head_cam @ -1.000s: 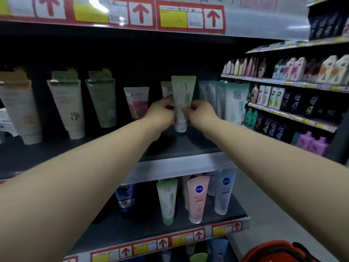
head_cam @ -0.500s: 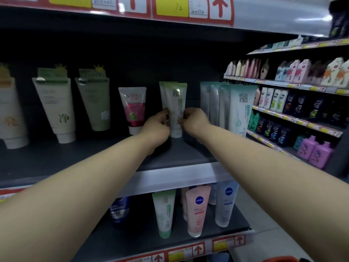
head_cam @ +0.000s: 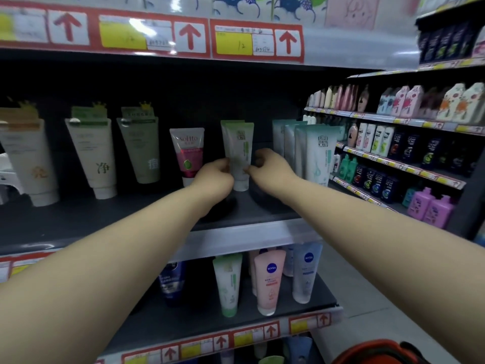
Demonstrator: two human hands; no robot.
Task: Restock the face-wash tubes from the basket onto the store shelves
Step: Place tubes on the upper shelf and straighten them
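Face-wash tube (head_cam: pixel 240 153) now stands cap-down on the shelf (head_cam: pixel 105 214), no longer lifted, between my hands. Left hand (head_cam: pixel 215 177) pinches its left edge; right hand (head_cam: pixel 267 166), fingers curled, touches its right edge, though I cannot tell if it grips.

We read "Softto" near the top of the pink-and-white tube (head_cam: pixel 186 153) on the middle shelf (head_cam: pixel 78 219). The white tube (head_cam: pixel 97 158) to its left bears one large gold character, 净. On the upper shelf-edge strip (head_cam: pixel 208 39), one yellow price label (head_cam: pixel 233 44) carries a handwritten "12". A red upward arrow (head_cam: pixel 189 38) on white stands beside each label. On the lower shelf (head_cam: pixel 183 319) we read "NIVEA" in a blue roundel on the peach tube (head_cam: pixel 270 282) and again on the pale blue tube (head_cam: pixel 307 274). "CLEAR" stands on the dark bottles (head_cam: pixel 370 178) of the right-hand rack (head_cam: pixel 393 164). Print on the pale green tube (head_cam: pixel 237 143) is too blurred to read.
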